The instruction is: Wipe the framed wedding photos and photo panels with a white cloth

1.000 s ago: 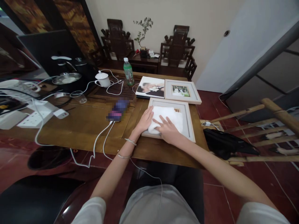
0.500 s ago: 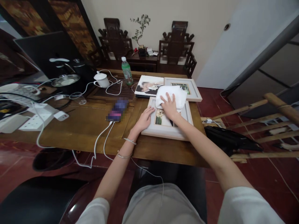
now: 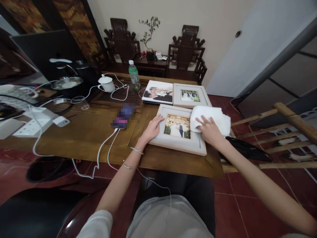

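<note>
A light wooden picture frame [image 3: 167, 143] lies face up near the table's front right, with a photo of a couple inside. My left hand [image 3: 152, 129] rests on its left edge, fingers stretched over the rim and not wrapped round it. My right hand [image 3: 209, 130] presses on a folded white cloth [image 3: 220, 117], fingers spread over it, and keeps hold of it. The cloth covers the frame's upper right side and reaches past the table's right edge. Behind it are a second picture frame [image 3: 204, 96] and a white photo album [image 3: 158, 86].
Left of the frames, a phone [image 3: 121, 120] is plugged into white cables. A green-labelled bottle [image 3: 134, 76], a lidded white cup [image 3: 107, 83], a clear plastic cup [image 3: 80, 102] and a power strip [image 3: 36, 124] stand on the table [image 3: 173, 163]. Wooden poles [image 3: 262, 115] are at the right.
My right hand has slid the white cloth right and toward me, from the frame's top to its right side. The photo is now uncovered. My left hand stays at the left edge.
</note>
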Tool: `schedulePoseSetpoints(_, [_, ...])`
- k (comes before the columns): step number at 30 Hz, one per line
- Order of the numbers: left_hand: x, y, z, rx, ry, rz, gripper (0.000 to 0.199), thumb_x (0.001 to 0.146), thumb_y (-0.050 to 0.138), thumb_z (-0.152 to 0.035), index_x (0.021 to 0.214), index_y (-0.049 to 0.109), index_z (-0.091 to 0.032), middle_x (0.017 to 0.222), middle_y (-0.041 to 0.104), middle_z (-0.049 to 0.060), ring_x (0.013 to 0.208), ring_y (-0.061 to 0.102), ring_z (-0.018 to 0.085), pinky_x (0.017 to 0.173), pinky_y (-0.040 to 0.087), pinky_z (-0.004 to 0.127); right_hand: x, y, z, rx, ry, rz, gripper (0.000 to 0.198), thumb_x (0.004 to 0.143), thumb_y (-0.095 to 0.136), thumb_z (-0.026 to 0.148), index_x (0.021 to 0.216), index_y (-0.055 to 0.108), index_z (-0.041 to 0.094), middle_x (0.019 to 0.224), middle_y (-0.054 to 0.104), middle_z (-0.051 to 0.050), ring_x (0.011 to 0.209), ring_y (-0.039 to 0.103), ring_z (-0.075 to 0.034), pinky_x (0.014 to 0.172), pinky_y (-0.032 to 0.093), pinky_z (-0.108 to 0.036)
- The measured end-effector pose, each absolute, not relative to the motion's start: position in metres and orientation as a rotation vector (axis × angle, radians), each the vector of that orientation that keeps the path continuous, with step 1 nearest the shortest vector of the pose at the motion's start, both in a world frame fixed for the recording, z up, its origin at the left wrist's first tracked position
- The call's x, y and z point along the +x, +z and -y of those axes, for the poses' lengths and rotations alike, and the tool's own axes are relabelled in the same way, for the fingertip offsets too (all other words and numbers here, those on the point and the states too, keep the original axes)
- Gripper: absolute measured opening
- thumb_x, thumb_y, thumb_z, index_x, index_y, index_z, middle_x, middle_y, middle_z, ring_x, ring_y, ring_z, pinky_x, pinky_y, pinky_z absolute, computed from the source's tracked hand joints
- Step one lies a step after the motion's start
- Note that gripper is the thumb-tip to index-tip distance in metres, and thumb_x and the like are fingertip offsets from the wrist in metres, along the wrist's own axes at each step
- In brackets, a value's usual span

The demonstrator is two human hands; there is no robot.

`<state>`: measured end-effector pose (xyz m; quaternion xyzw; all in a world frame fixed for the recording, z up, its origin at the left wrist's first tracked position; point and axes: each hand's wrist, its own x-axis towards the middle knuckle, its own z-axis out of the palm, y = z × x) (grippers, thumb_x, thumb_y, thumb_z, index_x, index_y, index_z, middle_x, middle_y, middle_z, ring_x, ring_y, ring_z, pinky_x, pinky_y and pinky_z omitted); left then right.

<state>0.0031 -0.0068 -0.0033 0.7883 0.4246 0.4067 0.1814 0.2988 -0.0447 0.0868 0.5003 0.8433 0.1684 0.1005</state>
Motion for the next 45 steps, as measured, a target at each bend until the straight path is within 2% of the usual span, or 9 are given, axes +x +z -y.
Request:
schedulePoseSetpoints(6, [0.003, -0.007, 0.007, 2.254, 1.174, -1.180, 0.044, 0.081, 0.038, 0.001, 0.118, 0.057, -0.014, 0.130, 0.058, 0.012, 0.134, 0.040, 0.021, 0.112, 0.033, 0.046, 0.296, 0.094, 0.117, 1.399, 0.242, -2.612, 0.041, 0.067, 0.047, -0.003, 0.091, 0.074, 0.017, 0.140, 0.049, -0.008, 0.134, 0.035, -0.033, 0.104, 0.035, -0.054])
schedulePoseSetpoints(11, [0.003, -0.007, 0.007, 2.269, 1.169, -1.201, 0.046, 0.080, 0.037, 0.001, 0.117, 0.058, -0.015, 0.130, 0.058, 0.012, 0.135, 0.039, 0.022, 0.112, 0.033, 0.048, 0.299, 0.091, 0.109, 1.485, 0.201, -2.609, 0.048, 0.063, 0.046, -0.004, 0.096, 0.073, 0.018, 0.143, 0.045, -0.005, 0.137, 0.032, -0.029, 0.106, 0.035, -0.051])
schedulePoseSetpoints(21, [0.001, -0.004, 0.009, 2.251, 1.157, -1.213, 0.044, 0.080, 0.038, -0.001, 0.116, 0.058, -0.017, 0.132, 0.057, 0.010, 0.136, 0.038, 0.023, 0.113, 0.031, 0.050, 0.295, 0.076, 0.008, 1.734, 0.402, -2.521, 0.050, 0.074, 0.041, -0.003, 0.113, 0.067, 0.016, 0.147, 0.041, -0.004, 0.138, 0.029, -0.031, 0.105, 0.033, -0.053])
schedulePoseSetpoints(27, [0.003, -0.006, 0.008, 2.238, 1.155, -1.240, 0.043, 0.080, 0.037, 0.000, 0.113, 0.059, -0.016, 0.129, 0.059, 0.011, 0.136, 0.038, 0.022, 0.112, 0.032, 0.050, 0.292, 0.078, 0.058, 1.638, 0.386, -2.553, 0.044, 0.074, 0.043, -0.001, 0.105, 0.071, 0.014, 0.144, 0.045, -0.008, 0.136, 0.031, -0.033, 0.104, 0.035, -0.053])
schedulePoseSetpoints(33, [0.004, -0.006, 0.007, 2.236, 1.169, -1.250, 0.043, 0.079, 0.038, 0.001, 0.113, 0.059, -0.015, 0.129, 0.058, 0.012, 0.135, 0.039, 0.023, 0.112, 0.032, 0.050, 0.298, 0.080, 0.124, 1.521, 0.266, -2.632, 0.046, 0.065, 0.046, -0.004, 0.096, 0.073, 0.017, 0.143, 0.045, -0.006, 0.135, 0.033, -0.035, 0.104, 0.036, -0.053])
schedulePoseSetpoints(40, [0.003, -0.007, 0.006, 2.225, 1.161, -1.271, 0.043, 0.078, 0.038, 0.000, 0.114, 0.059, -0.013, 0.130, 0.058, 0.014, 0.135, 0.039, 0.023, 0.113, 0.031, 0.048, 0.246, 0.080, 0.120, 1.518, 0.123, -2.671, 0.043, 0.072, 0.045, -0.002, 0.102, 0.071, 0.012, 0.141, 0.047, -0.014, 0.135, 0.033, -0.037, 0.105, 0.031, -0.059])
schedulePoseSetpoints(45, [0.004, -0.006, 0.007, 2.222, 1.183, -1.281, 0.045, 0.079, 0.038, -0.001, 0.114, 0.059, -0.017, 0.127, 0.060, 0.009, 0.133, 0.041, 0.022, 0.113, 0.032, 0.050, 0.193, 0.069, 0.107, 1.363, 0.072, -2.878, 0.038, 0.076, 0.044, -0.001, 0.098, 0.072, 0.012, 0.141, 0.047, -0.015, 0.136, 0.032, -0.034, 0.107, 0.029, -0.057])
